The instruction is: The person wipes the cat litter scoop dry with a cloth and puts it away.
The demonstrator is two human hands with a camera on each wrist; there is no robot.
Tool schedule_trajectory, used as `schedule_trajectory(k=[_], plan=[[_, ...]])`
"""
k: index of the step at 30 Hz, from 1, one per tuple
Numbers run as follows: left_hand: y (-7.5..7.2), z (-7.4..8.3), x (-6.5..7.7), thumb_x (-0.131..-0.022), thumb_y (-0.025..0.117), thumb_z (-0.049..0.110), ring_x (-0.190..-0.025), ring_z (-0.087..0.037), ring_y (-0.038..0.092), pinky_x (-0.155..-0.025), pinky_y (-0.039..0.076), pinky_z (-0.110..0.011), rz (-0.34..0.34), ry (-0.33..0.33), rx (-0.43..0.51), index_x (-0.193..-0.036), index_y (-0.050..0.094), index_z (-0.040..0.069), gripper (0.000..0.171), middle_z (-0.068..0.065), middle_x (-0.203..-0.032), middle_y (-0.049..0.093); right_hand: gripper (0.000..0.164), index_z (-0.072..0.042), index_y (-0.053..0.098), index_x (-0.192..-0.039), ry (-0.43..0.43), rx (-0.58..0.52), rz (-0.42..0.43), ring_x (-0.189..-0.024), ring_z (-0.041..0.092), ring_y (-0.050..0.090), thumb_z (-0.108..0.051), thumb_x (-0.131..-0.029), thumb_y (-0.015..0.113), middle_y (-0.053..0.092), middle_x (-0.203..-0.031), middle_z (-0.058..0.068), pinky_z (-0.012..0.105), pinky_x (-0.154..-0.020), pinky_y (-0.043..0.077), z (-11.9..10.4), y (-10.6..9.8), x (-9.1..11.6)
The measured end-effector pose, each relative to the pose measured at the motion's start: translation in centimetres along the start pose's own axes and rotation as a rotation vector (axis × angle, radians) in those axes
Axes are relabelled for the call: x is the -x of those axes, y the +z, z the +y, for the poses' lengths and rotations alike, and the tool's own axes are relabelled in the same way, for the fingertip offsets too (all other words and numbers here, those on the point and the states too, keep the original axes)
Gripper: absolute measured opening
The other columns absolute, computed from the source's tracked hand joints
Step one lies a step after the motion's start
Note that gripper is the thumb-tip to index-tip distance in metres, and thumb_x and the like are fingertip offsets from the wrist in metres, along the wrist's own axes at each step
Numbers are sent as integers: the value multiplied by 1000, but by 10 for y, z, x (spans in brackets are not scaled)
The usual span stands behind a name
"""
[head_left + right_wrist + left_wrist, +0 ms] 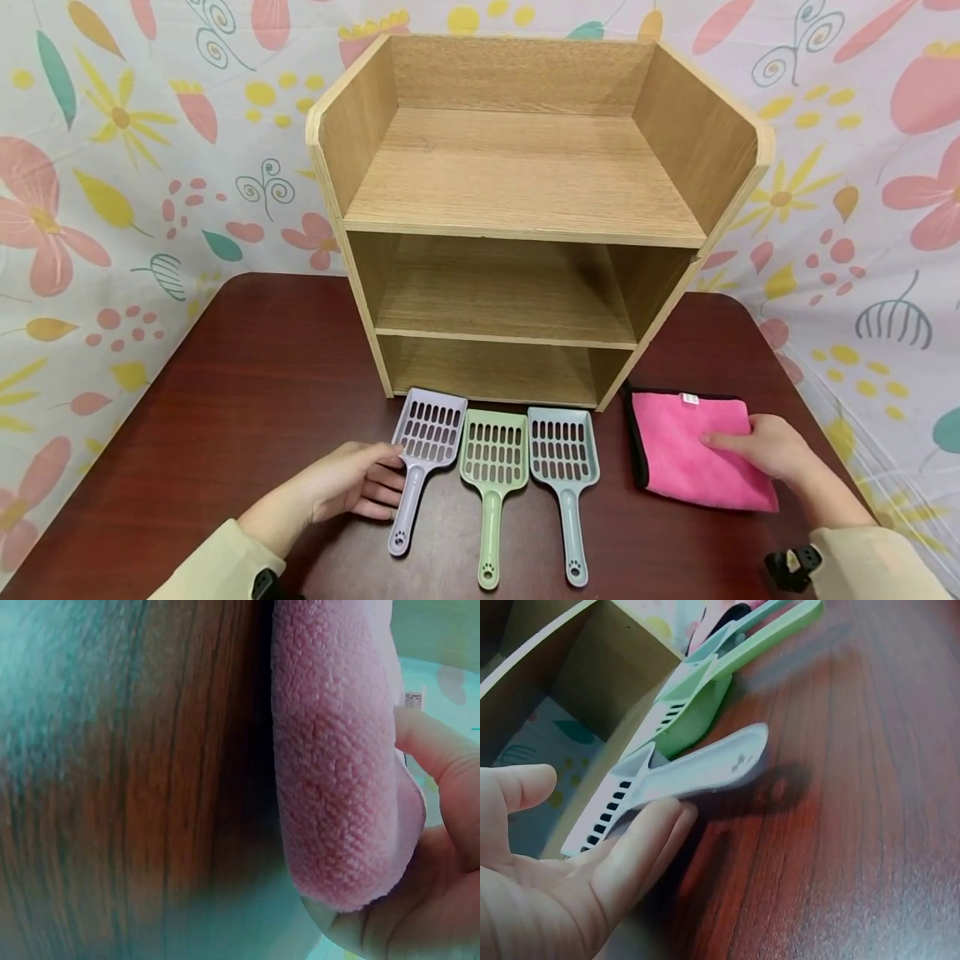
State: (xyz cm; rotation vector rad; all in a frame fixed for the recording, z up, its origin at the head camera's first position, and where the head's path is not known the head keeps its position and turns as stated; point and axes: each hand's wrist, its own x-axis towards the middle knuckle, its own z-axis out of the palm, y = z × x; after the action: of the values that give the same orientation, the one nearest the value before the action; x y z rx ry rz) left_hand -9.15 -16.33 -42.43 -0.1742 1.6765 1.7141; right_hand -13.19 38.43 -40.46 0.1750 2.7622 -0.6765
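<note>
Three slotted litter scoops lie side by side on the table: a lilac scoop [431,427], a green scoop [494,451] and a blue scoop [564,446]. My left hand [352,482] is beside the lilac scoop, its fingers loosely extended near the handle. In the left wrist view the thumb stands apart from the lilac scoop [697,765]; whether the fingertips touch it I cannot tell. At the right, my right hand [776,447] pinches the edge of a folded pink cloth [678,454], thumb on top and fingers underneath. The cloth [334,750] has black trim and a white tag.
A wooden shelf unit [525,179] with an open top and two lower compartments stands behind the scoops. The dark red-brown table [247,375] carries everything. A flower-patterned curtain [112,167] hangs behind and along both sides.
</note>
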Motion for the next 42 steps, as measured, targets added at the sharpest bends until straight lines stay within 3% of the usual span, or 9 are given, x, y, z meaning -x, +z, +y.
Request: schedule_trajectory(k=[9, 14, 19, 23, 26, 29, 32, 38, 42], plan=[[6, 4, -2, -94, 47, 31, -88, -22, 65, -81, 55, -39, -26, 42, 84, -130, 34, -5, 53, -12, -103, 61, 56, 6, 61, -98, 5, -33, 1, -68, 16, 51, -47, -82, 67, 61, -75, 4, 27, -56, 43, -1, 1, 0], [12, 3, -3, -95, 46, 32, -89, -22, 64, -81, 54, -37, -41, 53, 147, -137, 18, -4, 62, -11, -104, 56, 55, 6, 61, -99, 23, -65, -18, -65, 15, 51, -46, -83, 67, 60, -71, 2, 28, -54, 44, 0, 2, 2], [18, 1, -4, -97, 40, 38, -91, -26, 64, -83, 54, -41, -73, 41, 204, -140, 9, 2, 63, -23, -122, 46, 54, 7, 60, -100, 20, -72, -17, -66, 15, 51, -45, -84, 66, 61, -73, 3, 28, -54, 44, 2, 3, 2], [22, 1, -4, -98, 33, 45, -100, -30, 61, -88, 52, -44, -89, 35, 209, -143, 7, 6, 65, -33, -140, 29, 54, 7, 59, -101, 5, -89, -7, -66, 14, 51, -44, -84, 66, 61, -76, 5, 27, -55, 44, 2, 4, 3], [23, 3, -3, -97, 37, 41, -99, -26, 61, -83, 52, -39, -81, 49, 205, -140, 12, 4, 62, -28, -135, 39, 54, 8, 57, -105, -2, -137, -8, -67, 13, 52, -42, -87, 64, 61, -80, 6, 27, -57, 46, 2, 4, 3], [22, 4, -2, -95, 44, 31, -89, -18, 61, -77, 51, -32, -61, 86, 189, -133, 24, 0, 53, -13, -114, 56, 52, 9, 53, -112, 0, -266, -36, -65, 12, 57, -38, -90, 60, 62, -80, 3, 29, -59, 50, 1, 2, 4], [19, 3, -1, -93, 49, 24, -84, -15, 61, -75, 50, -30, -26, 122, 156, -125, 36, -6, 45, -3, -97, 64, 43, 4, 51, -113, -6, -423, -70, -63, 12, 61, -34, -93, 58, 63, -76, -2, 31, -60, 53, -1, 0, 6], [15, 5, -1, -91, 53, 21, -81, -14, 62, -73, 51, -29, 84, 159, 32, -128, 37, -17, 56, -7, -95, 67, 24, -14, 49, -110, -1, -612, -138, -65, 16, 66, -32, -95, 56, 66, -75, -7, 35, -63, 56, -8, -10, 11], [13, 5, -1, -86, 60, 14, -70, -14, 61, -64, 50, -28, 155, 196, -118, -134, 31, -18, 65, -13, -96, 65, 13, -19, 53, -104, 37, -737, -186, -65, 18, 68, -30, -96, 54, 69, -75, -4, 37, -62, 57, -13, -14, 16]])
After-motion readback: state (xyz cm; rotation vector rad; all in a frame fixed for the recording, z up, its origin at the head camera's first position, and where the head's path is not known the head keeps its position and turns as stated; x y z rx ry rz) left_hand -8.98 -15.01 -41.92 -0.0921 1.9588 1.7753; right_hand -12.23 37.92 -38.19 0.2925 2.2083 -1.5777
